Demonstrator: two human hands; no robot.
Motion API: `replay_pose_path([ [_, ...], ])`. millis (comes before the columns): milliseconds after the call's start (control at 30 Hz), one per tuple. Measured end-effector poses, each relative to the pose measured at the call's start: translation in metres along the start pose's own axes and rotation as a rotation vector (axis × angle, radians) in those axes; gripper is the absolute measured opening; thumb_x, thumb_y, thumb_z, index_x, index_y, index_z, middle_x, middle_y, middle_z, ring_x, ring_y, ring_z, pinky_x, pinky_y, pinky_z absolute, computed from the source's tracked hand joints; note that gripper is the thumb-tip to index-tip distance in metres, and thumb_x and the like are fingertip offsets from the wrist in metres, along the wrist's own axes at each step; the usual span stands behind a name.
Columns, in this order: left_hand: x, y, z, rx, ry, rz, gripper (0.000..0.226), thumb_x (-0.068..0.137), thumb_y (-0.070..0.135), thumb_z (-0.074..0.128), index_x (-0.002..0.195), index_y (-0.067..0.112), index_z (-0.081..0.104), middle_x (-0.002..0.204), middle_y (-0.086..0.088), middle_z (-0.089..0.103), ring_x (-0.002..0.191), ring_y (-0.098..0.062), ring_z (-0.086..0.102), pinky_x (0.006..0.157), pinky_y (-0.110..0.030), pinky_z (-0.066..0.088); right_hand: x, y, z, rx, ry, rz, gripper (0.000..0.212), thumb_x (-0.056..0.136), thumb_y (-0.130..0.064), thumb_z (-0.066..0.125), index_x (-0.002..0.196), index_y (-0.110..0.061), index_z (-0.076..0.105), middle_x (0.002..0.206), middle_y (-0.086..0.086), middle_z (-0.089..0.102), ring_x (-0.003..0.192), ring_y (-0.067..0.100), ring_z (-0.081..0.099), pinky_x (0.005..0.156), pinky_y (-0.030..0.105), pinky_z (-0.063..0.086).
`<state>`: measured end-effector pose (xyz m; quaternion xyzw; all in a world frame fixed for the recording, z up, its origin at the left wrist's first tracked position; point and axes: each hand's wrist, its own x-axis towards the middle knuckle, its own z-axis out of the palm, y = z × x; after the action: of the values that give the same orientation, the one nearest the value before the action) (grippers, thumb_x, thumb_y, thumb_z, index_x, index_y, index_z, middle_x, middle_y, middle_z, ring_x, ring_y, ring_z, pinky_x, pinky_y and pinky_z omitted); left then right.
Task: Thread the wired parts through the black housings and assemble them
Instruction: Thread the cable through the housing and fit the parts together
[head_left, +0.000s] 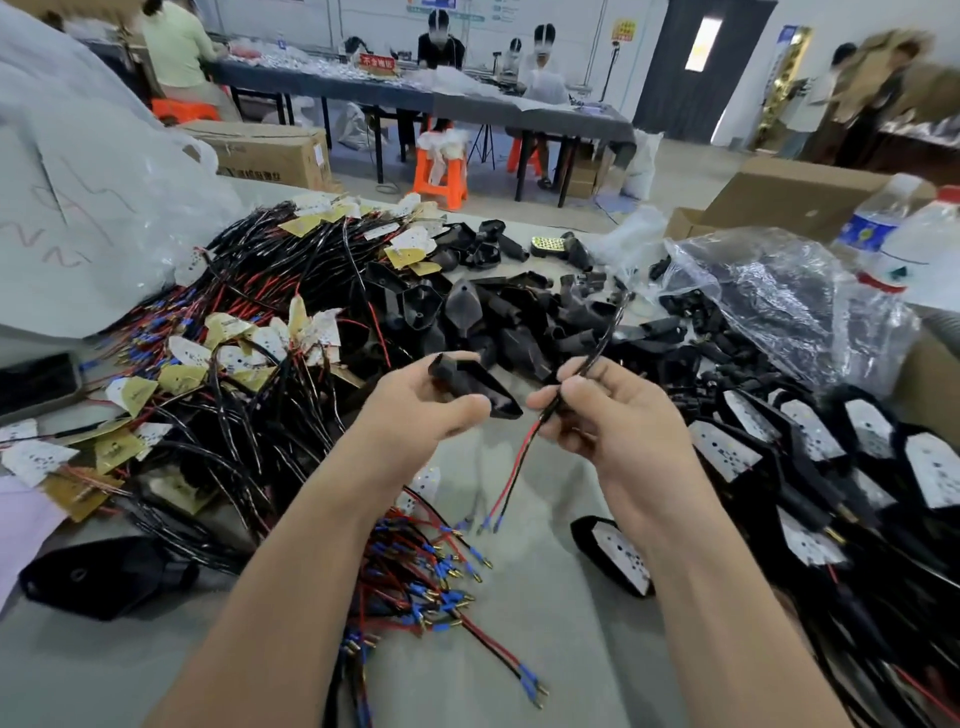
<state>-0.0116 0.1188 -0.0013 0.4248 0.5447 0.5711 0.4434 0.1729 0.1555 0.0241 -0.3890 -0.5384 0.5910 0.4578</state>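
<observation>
Two water bottles (877, 222) at right, cardboard box (265, 150), orange stool (441, 179) beyond

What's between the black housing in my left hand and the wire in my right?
Nothing: the head view shows a short bare gap between the black housing and the wire, with only grey table behind it.

Upper centre of my view: a long dark table (332, 85) before a white wall (566, 36). Orange stools (453, 188) stand on the pale grey floor (691, 171) below it. Upper right: a dark door (670, 78) with a narrow bright window (702, 44). Upper left: a cardboard box (260, 150).
</observation>
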Motion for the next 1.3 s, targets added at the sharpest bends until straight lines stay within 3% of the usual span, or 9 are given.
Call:
replay_pose_path([
  [133, 0.000, -0.005, 0.002, 0.264, 0.112, 0.081, 0.050, 0.071, -0.004, 0.087, 0.108, 0.024, 0.070, 0.091, 0.008, 0.076, 0.076, -0.006, 0.068, 0.073, -0.020, 0.055, 0.001, 0.006, -0.005, 0.188, 0.129, -0.043, 0.016, 0.104, -0.005, 0.052, 0.091, -0.012, 0.058, 0.080, 0.013, 0.075, 0.058, 0.019, 0.066, 0.057, 0.027, 0.053],
  [267, 0.002, -0.011, 0.006, 0.345, 0.082, 0.149, 0.049, 0.069, -0.001, 0.087, 0.102, 0.023, 0.060, 0.095, 0.008, 0.077, 0.088, -0.017, 0.072, 0.075, -0.032, 0.060, 0.004, 0.008, -0.010, 0.352, 0.234, -0.104, 0.014, 0.103, -0.004, 0.054, 0.091, -0.010, 0.060, 0.078, 0.014, 0.073, 0.060, 0.022, 0.070, 0.058, 0.026, 0.058],
  [367, 0.003, -0.011, 0.004, 0.399, 0.061, 0.169, 0.050, 0.067, 0.009, 0.089, 0.101, 0.032, 0.061, 0.097, 0.015, 0.078, 0.087, -0.015, 0.073, 0.082, -0.035, 0.058, 0.007, 0.007, -0.013, 0.407, 0.292, -0.121, 0.015, 0.103, -0.004, 0.056, 0.090, -0.011, 0.061, 0.074, 0.013, 0.073, 0.063, 0.022, 0.072, 0.059, 0.026, 0.058],
  [500, 0.002, -0.006, 0.001, 0.289, -0.006, 0.150, 0.050, 0.058, 0.014, 0.088, 0.098, 0.033, 0.065, 0.100, 0.008, 0.079, 0.084, -0.017, 0.073, 0.078, -0.044, 0.062, 0.009, 0.008, -0.016, 0.446, 0.343, -0.131, 0.013, 0.103, -0.003, 0.055, 0.093, -0.010, 0.060, 0.073, 0.011, 0.073, 0.064, 0.022, 0.073, 0.061, 0.026, 0.059],
  [667, 0.000, -0.002, 0.004, 0.229, -0.104, 0.196, 0.052, 0.057, 0.004, 0.086, 0.097, 0.032, 0.068, 0.098, 0.003, 0.079, 0.073, -0.010, 0.071, 0.062, -0.026, 0.057, 0.007, 0.011, -0.015, 0.421, 0.365, -0.138, 0.012, 0.103, -0.001, 0.055, 0.094, -0.007, 0.060, 0.075, 0.012, 0.073, 0.065, 0.023, 0.074, 0.063, 0.026, 0.060],
  [967, 0.001, -0.007, 0.008, 0.237, -0.083, 0.220, 0.052, 0.056, 0.012, 0.089, 0.097, 0.035, 0.067, 0.100, 0.004, 0.079, 0.085, -0.021, 0.076, 0.073, -0.041, 0.064, 0.003, 0.009, -0.008, 0.536, 0.302, -0.060, 0.011, 0.103, -0.001, 0.054, 0.094, -0.007, 0.058, 0.079, 0.016, 0.075, 0.069, 0.025, 0.075, 0.065, 0.027, 0.060],
  [1167, -0.001, -0.004, 0.009, 0.189, -0.109, 0.215, 0.054, 0.051, 0.022, 0.091, 0.098, 0.035, 0.069, 0.100, 0.000, 0.079, 0.086, -0.029, 0.076, 0.074, -0.047, 0.063, 0.004, 0.017, -0.007, 0.301, 0.357, -0.128, 0.007, 0.100, 0.001, 0.058, 0.095, -0.002, 0.063, 0.069, 0.010, 0.072, 0.063, 0.021, 0.072, 0.059, 0.025, 0.057],
  [1233, -0.001, -0.005, 0.010, 0.175, -0.109, 0.207, 0.054, 0.051, 0.022, 0.092, 0.098, 0.036, 0.070, 0.101, 0.000, 0.080, 0.089, -0.030, 0.076, 0.076, -0.047, 0.063, 0.004, 0.021, -0.006, 0.178, 0.354, -0.161, 0.010, 0.095, 0.002, 0.065, 0.089, -0.006, 0.070, 0.066, 0.003, 0.071, 0.059, 0.012, 0.066, 0.056, 0.019, 0.052],
  [1300, -0.001, -0.005, 0.011, 0.163, -0.096, 0.207, 0.054, 0.053, 0.016, 0.093, 0.098, 0.036, 0.071, 0.100, 0.000, 0.080, 0.088, -0.026, 0.076, 0.076, -0.042, 0.063, 0.003, 0.023, -0.001, 0.103, 0.321, -0.176, 0.020, 0.087, 0.002, 0.073, 0.080, -0.016, 0.077, 0.077, -0.003, 0.074, 0.067, 0.004, 0.066, 0.063, 0.015, 0.050],
])
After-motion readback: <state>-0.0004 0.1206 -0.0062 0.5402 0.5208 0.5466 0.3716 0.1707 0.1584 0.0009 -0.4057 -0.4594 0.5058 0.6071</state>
